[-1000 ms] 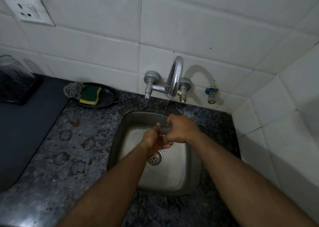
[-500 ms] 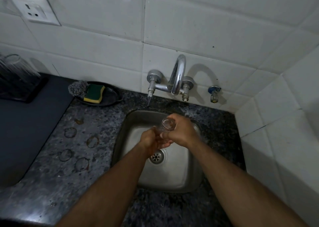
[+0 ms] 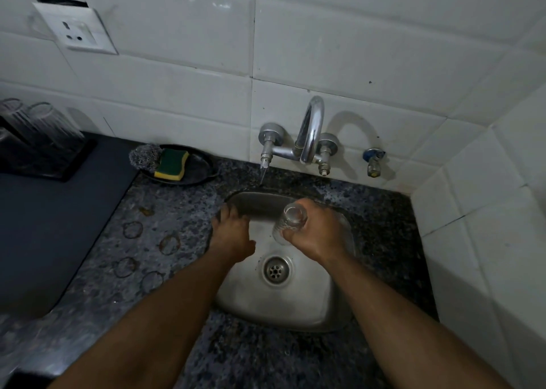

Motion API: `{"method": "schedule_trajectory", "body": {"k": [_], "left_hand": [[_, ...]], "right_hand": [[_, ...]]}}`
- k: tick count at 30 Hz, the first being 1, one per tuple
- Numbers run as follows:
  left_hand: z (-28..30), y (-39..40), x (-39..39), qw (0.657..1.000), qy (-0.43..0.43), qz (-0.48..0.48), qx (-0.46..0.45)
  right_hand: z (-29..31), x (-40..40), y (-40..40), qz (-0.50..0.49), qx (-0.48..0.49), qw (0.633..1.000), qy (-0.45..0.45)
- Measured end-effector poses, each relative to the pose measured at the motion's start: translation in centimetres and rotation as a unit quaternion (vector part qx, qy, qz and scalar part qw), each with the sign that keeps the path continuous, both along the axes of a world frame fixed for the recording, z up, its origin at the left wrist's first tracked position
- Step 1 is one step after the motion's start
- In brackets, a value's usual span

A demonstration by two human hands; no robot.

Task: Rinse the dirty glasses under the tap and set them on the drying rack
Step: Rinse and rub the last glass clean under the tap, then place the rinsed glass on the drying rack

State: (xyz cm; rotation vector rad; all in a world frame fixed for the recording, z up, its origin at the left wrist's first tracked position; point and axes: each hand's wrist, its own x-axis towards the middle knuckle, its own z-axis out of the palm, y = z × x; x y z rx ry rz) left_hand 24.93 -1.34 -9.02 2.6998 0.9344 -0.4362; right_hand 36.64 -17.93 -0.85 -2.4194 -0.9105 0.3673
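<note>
Over the steel sink, your right hand has its fingers curled round a clear glass, held tilted with one round end facing the camera; whether that end is rim or base, can't tell. No readable brand or writing anywhere, including the wall socket. Your left hand holds nothing, fingers straight, tips on the sink's left rim. The glass sits below and in front of the tap, above the basin and up-right of the drain. Far left, two upturned glasses stand on the black drying rack, well apart from you. Between rack and sink: a dark dish with a sponge and steel scrubber, plus ring stains on the granite counter.
</note>
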Motion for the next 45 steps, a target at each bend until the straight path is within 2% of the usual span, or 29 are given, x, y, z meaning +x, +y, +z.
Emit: {"method": "schedule_trajectory", "body": {"k": [2, 7, 19, 30, 34, 40, 45], "left_hand": [[-0.3, 0.4, -0.4, 1.000, 0.013, 0.011, 0.008], [-0.9, 1.6, -1.4, 0.996, 0.070, 0.053, -0.036], [-1.3, 2.2, -1.6, 0.995, 0.090, 0.014, -0.045], [-1.4, 2.3, -1.5, 0.995, 0.081, 0.024, -0.048], [-1.3, 2.5, -1.5, 0.994, 0.049, 0.056, -0.084], [0.9, 3.1, -5.0, 0.981, -0.117, 0.093, -0.123], [3.3, 5.5, -9.7, 0.964, -0.174, 0.146, -0.135]], "right_hand": [[-0.3, -0.2, 0.4, -0.019, 0.029, 0.999, 0.013], [-1.2, -0.9, 1.2, 0.002, 0.018, 1.000, 0.012], [-2.0, -1.6, 2.4, -0.013, 0.017, 1.000, 0.009], [-2.6, -1.6, 2.5, -0.018, 0.022, 1.000, 0.013], [-2.6, -1.5, 2.6, -0.019, 0.029, 0.999, 0.020], [-2.5, -3.0, 3.8, -0.017, 0.051, 0.996, 0.065], [-1.5, -6.6, 8.0, 0.017, 0.105, 0.989, 0.099]]}}
